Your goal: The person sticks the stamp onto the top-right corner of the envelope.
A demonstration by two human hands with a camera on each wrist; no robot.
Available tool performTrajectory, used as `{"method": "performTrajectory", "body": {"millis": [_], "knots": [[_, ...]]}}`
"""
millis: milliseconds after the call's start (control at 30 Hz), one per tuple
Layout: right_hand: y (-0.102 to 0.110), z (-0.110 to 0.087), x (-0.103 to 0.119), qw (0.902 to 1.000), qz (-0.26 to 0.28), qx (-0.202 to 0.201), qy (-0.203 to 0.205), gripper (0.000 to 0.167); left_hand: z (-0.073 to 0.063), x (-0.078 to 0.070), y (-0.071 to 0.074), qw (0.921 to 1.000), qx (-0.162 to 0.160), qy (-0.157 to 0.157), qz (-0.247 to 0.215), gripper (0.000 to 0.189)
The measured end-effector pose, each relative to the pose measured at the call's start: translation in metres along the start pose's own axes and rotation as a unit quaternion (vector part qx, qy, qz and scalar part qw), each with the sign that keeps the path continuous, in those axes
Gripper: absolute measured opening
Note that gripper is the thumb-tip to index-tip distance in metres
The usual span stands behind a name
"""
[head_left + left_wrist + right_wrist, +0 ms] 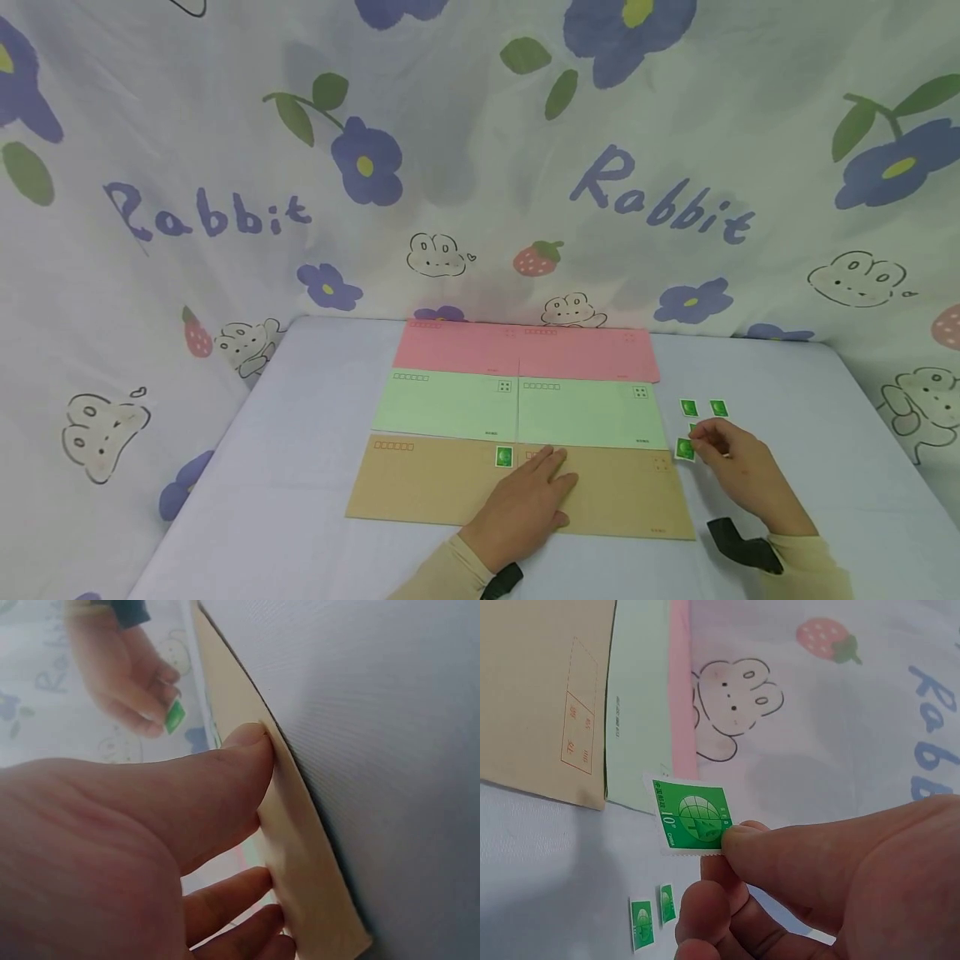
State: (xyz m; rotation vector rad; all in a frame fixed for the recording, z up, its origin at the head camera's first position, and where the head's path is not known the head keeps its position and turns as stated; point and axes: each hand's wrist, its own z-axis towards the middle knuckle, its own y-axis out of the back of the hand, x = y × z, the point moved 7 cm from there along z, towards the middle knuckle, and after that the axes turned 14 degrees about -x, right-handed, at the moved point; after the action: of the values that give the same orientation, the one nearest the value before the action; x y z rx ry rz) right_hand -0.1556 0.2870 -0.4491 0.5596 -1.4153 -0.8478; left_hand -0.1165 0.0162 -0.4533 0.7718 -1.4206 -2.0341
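My right hand (742, 471) pinches a green postage stamp (694, 815) between thumb and fingertips, beside the right edge of the brown envelopes. The stamp is printed with a globe and "10". My left hand (521, 508) rests with extended fingers across the right brown envelope (615, 492), near where it meets the left brown envelope (427, 487). In the left wrist view, the left thumb lies at the brown envelope's near edge. Another stamp (504, 457) sits in the left brown envelope's upper right corner. Loose stamps (688, 408) lie on the table past the right hand, one partly hidden by it.
Two light green envelopes (592, 412) lie beyond the brown ones, and two pink envelopes (585, 350) behind those. Neighbouring rows meet closely. A white cloth covers the table (255, 500). A patterned curtain (465, 167) hangs along the table's far edge.
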Motion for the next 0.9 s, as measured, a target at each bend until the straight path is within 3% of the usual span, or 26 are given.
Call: {"method": "performTrajectory", "body": {"millis": [900], "knots": [[-0.015, -0.004, 0.01, 0.9995, 0.02, 0.021, 0.01, 0.017, -0.002, 0.0, -0.003, 0.9998, -0.001, -0.013, 0.014, 0.047]]}}
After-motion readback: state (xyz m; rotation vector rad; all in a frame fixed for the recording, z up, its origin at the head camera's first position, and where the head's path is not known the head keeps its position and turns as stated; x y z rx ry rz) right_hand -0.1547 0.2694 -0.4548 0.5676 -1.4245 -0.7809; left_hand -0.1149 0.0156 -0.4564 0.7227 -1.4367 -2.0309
